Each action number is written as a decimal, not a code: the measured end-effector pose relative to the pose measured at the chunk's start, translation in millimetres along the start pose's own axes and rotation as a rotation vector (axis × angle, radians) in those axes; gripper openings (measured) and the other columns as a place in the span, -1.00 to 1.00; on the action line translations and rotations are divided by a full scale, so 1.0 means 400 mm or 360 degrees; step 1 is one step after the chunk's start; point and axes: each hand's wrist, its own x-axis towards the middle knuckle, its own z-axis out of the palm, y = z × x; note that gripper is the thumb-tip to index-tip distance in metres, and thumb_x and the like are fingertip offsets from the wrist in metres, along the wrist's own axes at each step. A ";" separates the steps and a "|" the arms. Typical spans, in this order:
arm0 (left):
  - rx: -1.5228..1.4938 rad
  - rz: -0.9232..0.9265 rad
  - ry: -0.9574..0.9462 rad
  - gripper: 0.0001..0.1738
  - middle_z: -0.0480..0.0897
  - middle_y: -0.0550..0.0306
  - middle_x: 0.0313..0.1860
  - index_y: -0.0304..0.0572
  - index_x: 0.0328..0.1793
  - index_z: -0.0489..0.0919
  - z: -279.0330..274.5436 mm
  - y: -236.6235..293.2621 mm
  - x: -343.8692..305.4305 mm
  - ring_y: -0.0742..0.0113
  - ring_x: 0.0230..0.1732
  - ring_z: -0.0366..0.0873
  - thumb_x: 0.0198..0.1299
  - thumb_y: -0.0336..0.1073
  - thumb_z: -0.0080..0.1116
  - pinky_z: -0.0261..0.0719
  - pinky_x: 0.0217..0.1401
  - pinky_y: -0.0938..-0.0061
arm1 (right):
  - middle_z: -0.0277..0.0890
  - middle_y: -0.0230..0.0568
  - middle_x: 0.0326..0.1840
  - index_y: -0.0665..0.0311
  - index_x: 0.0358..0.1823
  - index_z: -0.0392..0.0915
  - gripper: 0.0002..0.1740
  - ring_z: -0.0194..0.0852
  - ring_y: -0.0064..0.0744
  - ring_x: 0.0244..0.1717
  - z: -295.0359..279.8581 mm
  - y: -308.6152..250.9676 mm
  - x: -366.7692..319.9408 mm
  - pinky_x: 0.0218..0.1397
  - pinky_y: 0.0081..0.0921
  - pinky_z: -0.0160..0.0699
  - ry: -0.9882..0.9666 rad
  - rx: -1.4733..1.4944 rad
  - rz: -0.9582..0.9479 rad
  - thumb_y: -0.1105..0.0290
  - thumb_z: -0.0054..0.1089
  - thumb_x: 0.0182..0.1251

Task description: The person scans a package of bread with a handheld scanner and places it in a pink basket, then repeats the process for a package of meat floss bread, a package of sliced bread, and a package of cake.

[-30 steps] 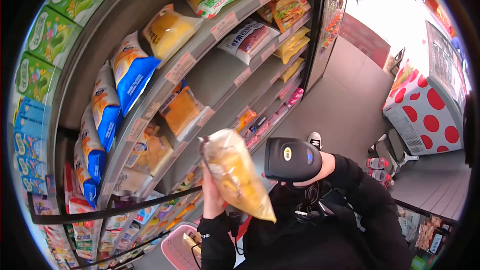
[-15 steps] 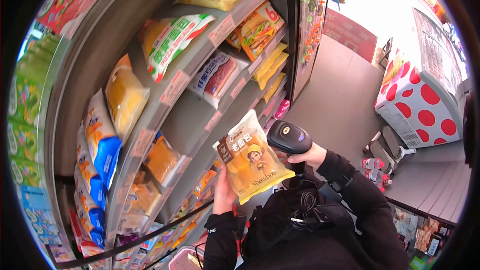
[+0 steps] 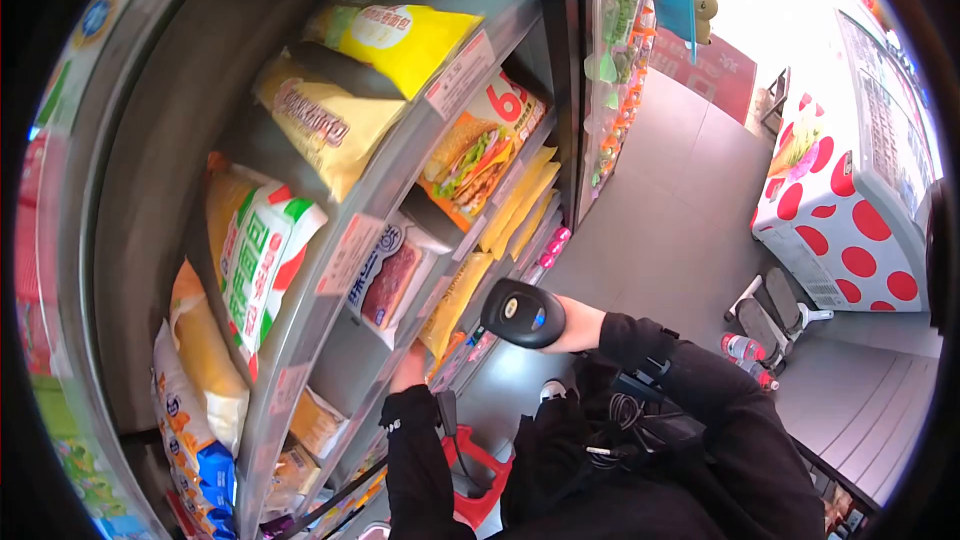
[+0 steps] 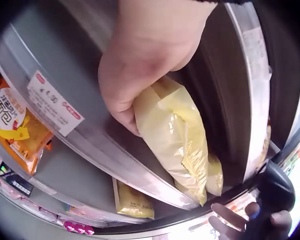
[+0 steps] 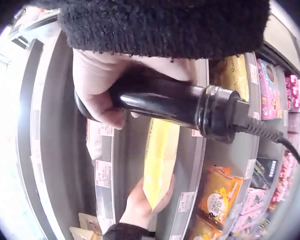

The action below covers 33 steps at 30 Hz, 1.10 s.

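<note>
My left hand (image 4: 150,60) reaches in over a shelf and grips one end of a shiny yellow bread bag (image 4: 172,132). A second yellow bag stands right behind it, mostly hidden. In the right wrist view, the fingers of that hand sit around the lower end of the bag, which stands on edge. My right hand (image 3: 580,326) holds a black handheld barcode scanner (image 3: 520,312) by its handle, with a cord (image 5: 262,131) running from the handle's end. The scanner is to the right of the yellow bag in the head view.
Bagged breads, including a white-and-green bag (image 3: 262,265) and a bright yellow one (image 3: 405,40), line the shelf above. Price tags (image 3: 348,255) run along its edge. A red-spotted freezer (image 3: 845,230), bottles (image 3: 745,348) and a red stool (image 3: 485,480) stand on the floor side.
My left hand has taken the Showhos bread bag from in front of the scanner to the lower shelf. The head view has shifted closer to the shelf's far end; the scanner stays in my right hand.
</note>
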 end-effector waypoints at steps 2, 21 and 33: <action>0.0109 0.0053 0.0113 -0.53 0.32 0.11 0.08 -0.18 0.10 0.25 -0.011 -0.023 0.031 0.18 0.06 0.27 0.10 -0.12 -0.10 0.24 0.07 0.30 | 0.36 -0.22 -0.09 0.32 0.02 0.19 -0.35 0.27 -0.54 -0.04 -0.030 0.008 -0.011 0.05 -0.55 0.23 -0.0096 -0.0058 -0.0001 0.41 0.25 -0.17; 0.0531 0.0457 0.0348 -0.70 0.45 0.09 -0.15 -0.30 -0.08 0.36 0.004 -0.039 -0.074 0.25 -0.23 0.44 0.08 -0.30 -0.08 0.42 -0.23 0.39 | 0.39 -0.26 -0.20 0.33 -0.10 0.28 -0.48 0.31 -0.58 -0.18 0.014 -0.011 -0.079 -0.06 -0.57 0.32 -0.0108 0.0009 -0.0021 0.47 0.27 -0.17; 0.0662 -0.0105 -0.0507 -0.78 0.50 0.12 -0.30 -0.27 -0.10 0.38 -0.082 -0.034 -0.409 0.40 -0.33 0.48 0.15 -0.38 -0.19 0.43 -0.24 0.57 | 0.45 -0.28 -0.26 0.31 -0.15 0.34 -0.52 0.37 -0.60 -0.21 0.245 -0.008 -0.196 -0.08 -0.59 0.33 0.0330 0.0121 -0.0044 0.42 0.30 -0.19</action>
